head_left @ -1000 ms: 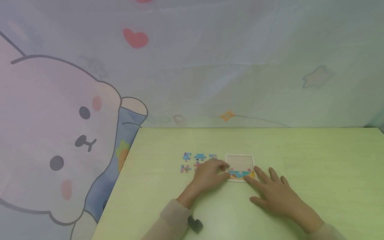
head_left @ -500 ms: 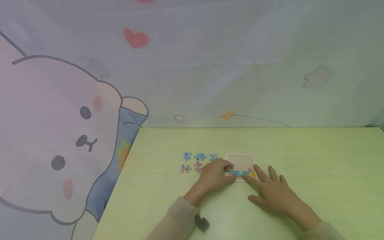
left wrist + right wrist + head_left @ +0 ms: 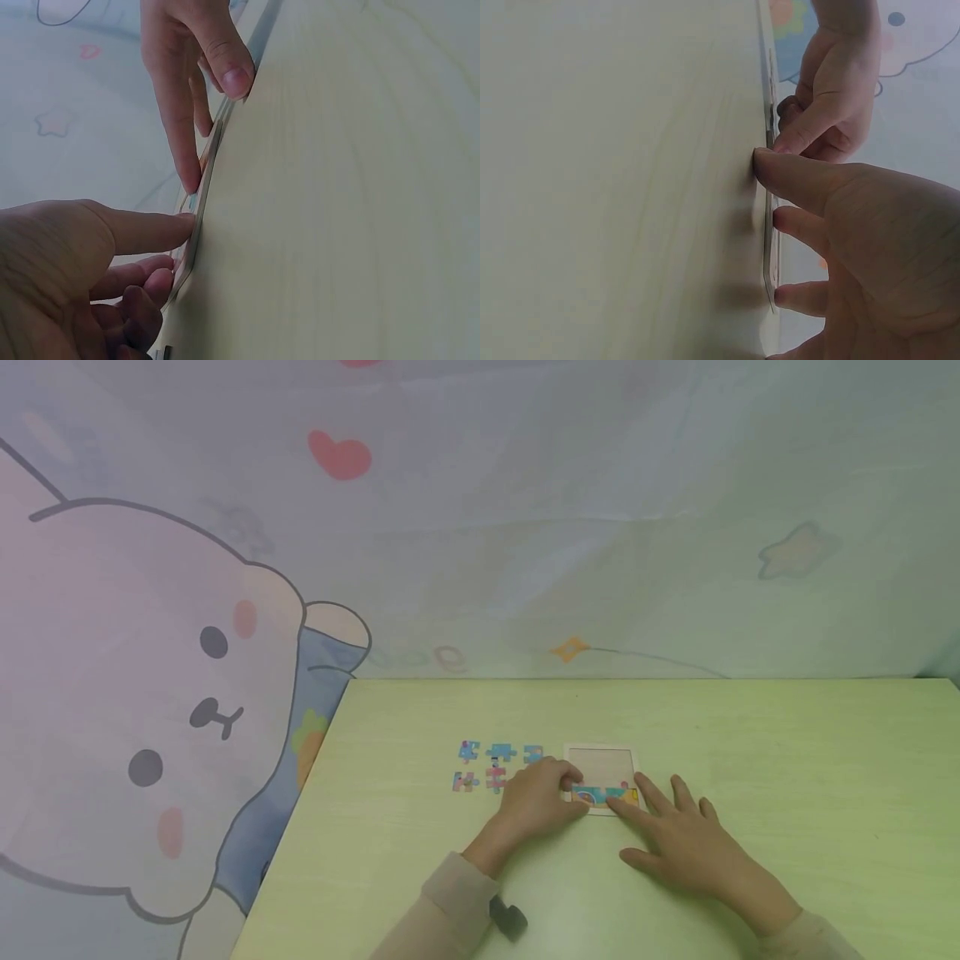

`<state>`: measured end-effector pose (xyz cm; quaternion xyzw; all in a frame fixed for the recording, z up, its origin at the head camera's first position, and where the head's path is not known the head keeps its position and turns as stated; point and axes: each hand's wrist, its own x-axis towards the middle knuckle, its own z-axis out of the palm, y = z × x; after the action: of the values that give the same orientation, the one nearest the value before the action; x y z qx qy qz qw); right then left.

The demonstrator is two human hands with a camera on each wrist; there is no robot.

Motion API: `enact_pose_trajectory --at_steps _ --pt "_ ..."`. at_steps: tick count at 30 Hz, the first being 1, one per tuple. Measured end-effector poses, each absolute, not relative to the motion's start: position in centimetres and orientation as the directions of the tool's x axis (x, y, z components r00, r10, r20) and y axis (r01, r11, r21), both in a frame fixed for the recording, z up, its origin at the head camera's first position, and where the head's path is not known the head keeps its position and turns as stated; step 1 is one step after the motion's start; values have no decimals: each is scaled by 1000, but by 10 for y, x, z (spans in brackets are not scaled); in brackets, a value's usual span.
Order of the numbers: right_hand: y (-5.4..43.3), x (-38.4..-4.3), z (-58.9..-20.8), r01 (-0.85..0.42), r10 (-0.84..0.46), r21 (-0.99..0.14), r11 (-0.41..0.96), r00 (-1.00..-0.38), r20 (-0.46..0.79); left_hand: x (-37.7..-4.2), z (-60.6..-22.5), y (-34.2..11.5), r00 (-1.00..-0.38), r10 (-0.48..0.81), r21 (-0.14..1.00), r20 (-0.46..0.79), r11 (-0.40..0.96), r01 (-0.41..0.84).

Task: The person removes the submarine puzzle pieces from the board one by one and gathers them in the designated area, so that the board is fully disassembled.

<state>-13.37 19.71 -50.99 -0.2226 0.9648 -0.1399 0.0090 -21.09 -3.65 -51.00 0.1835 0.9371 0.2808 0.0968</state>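
Observation:
A shallow puzzle frame (image 3: 636, 760) with a pale rim lies flat on the table. Joined puzzle pieces (image 3: 598, 796) in blue and orange fill its bottom row; bare backing shows above them. My left hand (image 3: 536, 793) rests at the frame's left side, thumb extended onto the lower left part and other fingers loosely bent. In the left wrist view the left thumb (image 3: 154, 231) touches near the frame's edge. My right hand (image 3: 686, 843) is spread, its index fingertip on the bottom row and another finger at the right rim. Nothing shows in its grasp.
Several loose puzzle pieces (image 3: 501, 752) lie in two rows left of the frame, some partly behind the left hand. A dark object (image 3: 508, 918) is at the left sleeve. A printed curtain (image 3: 525, 527) hangs behind the table (image 3: 825, 793).
My left hand has shifted slightly right, its thumb moving from the frame's left edge onto its lower left part. The right hand stays nearly still. Little differs over the last half second.

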Motion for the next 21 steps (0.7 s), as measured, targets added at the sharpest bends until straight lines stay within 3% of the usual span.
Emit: enact_pose_trajectory --at_steps 21 --pt "195 -132 -504 -420 -431 -292 859 -902 30 -205 -513 -36 -931 355 610 -84 757 233"
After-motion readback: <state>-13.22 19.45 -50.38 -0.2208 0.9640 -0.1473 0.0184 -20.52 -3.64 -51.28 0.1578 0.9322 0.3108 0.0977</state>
